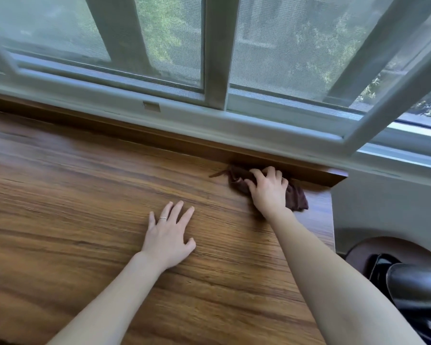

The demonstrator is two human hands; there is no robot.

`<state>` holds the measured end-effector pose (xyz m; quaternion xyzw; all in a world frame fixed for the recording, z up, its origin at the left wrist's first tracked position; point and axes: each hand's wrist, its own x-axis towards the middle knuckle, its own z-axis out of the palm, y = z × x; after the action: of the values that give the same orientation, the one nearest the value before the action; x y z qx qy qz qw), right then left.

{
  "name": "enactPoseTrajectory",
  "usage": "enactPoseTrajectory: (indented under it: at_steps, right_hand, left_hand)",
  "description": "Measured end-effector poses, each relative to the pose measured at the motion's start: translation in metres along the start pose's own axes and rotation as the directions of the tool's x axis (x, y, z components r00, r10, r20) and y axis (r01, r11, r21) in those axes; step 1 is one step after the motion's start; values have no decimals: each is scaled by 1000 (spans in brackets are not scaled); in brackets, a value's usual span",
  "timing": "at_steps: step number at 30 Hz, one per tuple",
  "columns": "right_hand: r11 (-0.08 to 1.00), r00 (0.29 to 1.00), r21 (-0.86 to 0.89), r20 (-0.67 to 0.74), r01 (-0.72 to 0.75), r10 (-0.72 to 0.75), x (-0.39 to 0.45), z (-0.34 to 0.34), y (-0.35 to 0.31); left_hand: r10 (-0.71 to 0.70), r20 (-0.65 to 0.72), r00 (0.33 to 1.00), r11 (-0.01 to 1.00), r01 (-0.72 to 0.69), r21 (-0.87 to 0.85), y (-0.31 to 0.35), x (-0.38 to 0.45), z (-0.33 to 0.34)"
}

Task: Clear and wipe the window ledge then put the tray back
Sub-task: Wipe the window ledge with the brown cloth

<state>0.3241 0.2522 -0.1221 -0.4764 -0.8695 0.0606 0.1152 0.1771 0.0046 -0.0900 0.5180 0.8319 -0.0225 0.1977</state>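
Observation:
A wide wooden window ledge (72,195) fills most of the head view. My right hand (268,189) presses a dark brown cloth (296,197) onto the ledge at its far right corner, against the low wooden strip under the window frame. Part of the cloth sticks out left and right of the fingers. My left hand (168,235) lies flat on the wood in the middle, fingers spread, a ring on one finger, holding nothing. No tray is in view.
The white window frame (215,53) with insect screens runs along the back. An open sash (388,78) slants in at the upper right. The ledge ends at the right edge (332,220); below it stand a grey wall and a dark chair (413,282).

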Motion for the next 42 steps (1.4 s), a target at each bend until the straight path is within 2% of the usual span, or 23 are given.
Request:
enactPoseTrajectory:
  at_steps: [9, 15, 21, 25, 34, 42]
  right_hand:
    - [1000, 1000, -4, 0, 27, -27, -108, -14, -8]
    - [999, 1000, 42, -4, -14, 14, -215, -27, -21]
    - [999, 1000, 52, -2, -13, 13, -328, -39, -32]
    - [999, 1000, 52, -21, 8, -7, -375, -38, -36]
    - [987, 987, 36, -43, 154, -153, -368, -35, -23]
    - [987, 987, 1, -41, 158, -157, -261, -34, 23]
  left_hand:
    - [57, 53, 997, 998, -58, 29, 3, -5, -2]
    - [224, -22, 974, 973, -222, 57, 29, -37, 19]
    - [239, -113, 964, 969, -229, 91, 32, -57, 39]
    - [235, -129, 964, 968, -220, 119, 34, -51, 34]
    - [250, -95, 964, 965, -240, 107, 55, -26, 22]
    - [137, -120, 983, 990, -132, 52, 69, 0, 14]
